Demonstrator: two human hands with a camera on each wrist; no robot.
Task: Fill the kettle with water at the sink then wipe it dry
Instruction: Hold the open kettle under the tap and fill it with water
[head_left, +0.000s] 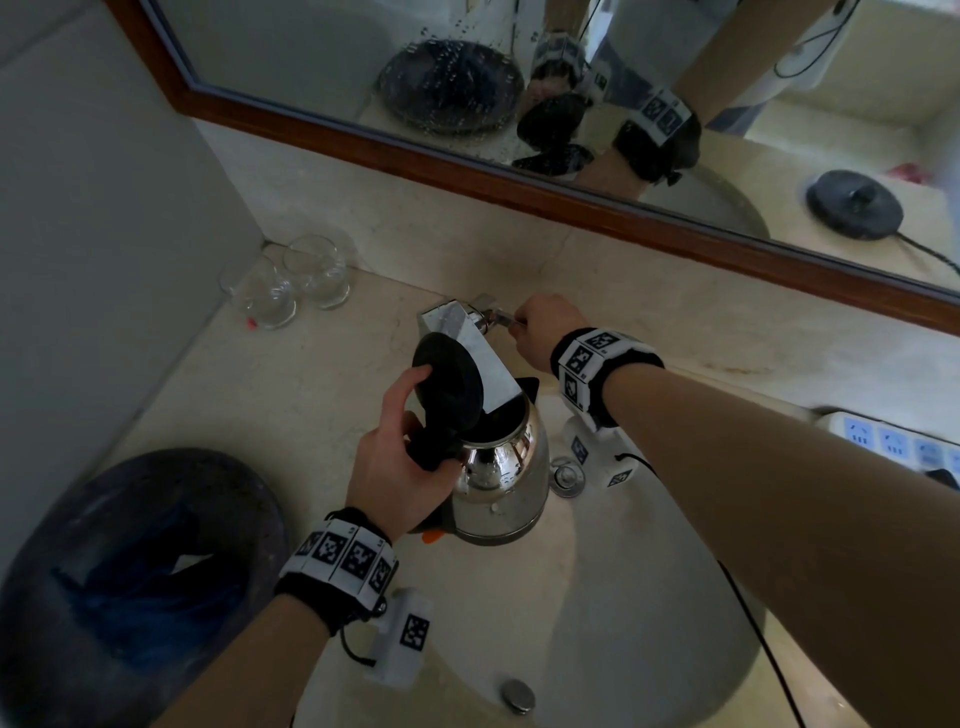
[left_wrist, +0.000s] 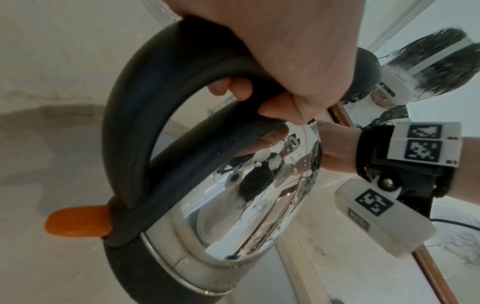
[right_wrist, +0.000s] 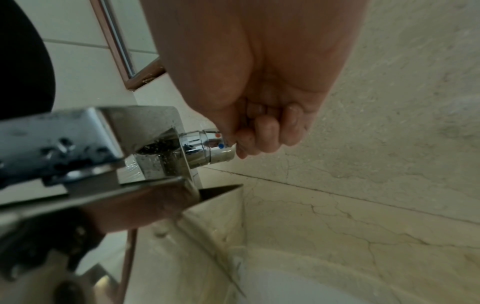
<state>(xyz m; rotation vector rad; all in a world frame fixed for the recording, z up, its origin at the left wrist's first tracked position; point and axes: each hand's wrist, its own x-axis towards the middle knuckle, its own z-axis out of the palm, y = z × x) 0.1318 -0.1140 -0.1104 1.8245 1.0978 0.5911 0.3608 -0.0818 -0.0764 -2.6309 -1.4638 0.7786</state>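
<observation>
Left hand (head_left: 402, 457) grips kettle (head_left: 506, 478) handle, lid open under spout (head_left: 480, 358); right hand (head_left: 548, 330) pinches tap lever (head_left: 506, 318). Open slowly, keep kettle level.

right hand (right_wrist: 259, 86) comes down from 12 o'clock, fingers (right_wrist: 267, 131) curled round the chrome faucet (right_wrist: 85, 144) lever at its right end; red and blue dots (right_wrist: 219, 140) there; wet square spout toward 9; pale sink basin (right_wrist: 324, 273) at 5
</observation>
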